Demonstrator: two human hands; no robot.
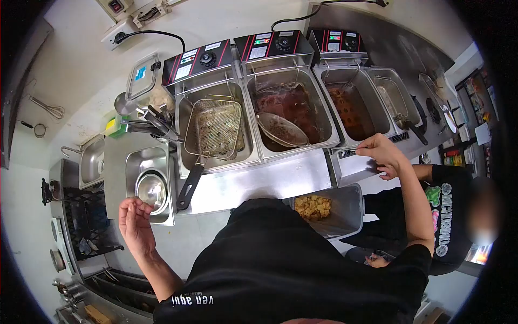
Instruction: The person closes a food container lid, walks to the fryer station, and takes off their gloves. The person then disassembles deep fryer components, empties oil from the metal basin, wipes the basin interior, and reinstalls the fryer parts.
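Note:
My right hand (379, 153) is closed on the thin handle of a round mesh skimmer (282, 129). The skimmer's bowl is over the dark oil of the middle fryer (326, 121), tilted, with dark bits in it. My left hand (135, 216) is raised at the lower left, near a round metal bowl (151, 190) in a steel pan. Its fingers are curled with the tips close together; whatever may be between them is too small to make out.
A wire fry basket (214, 127) with a black handle rests in the left fryer. Tongs (156, 123) stand beside it. Another fryer (350, 110) holds brown oil. Below is a grey bin (345, 210) with yellow food pieces. A person in black (456, 216) is at the right.

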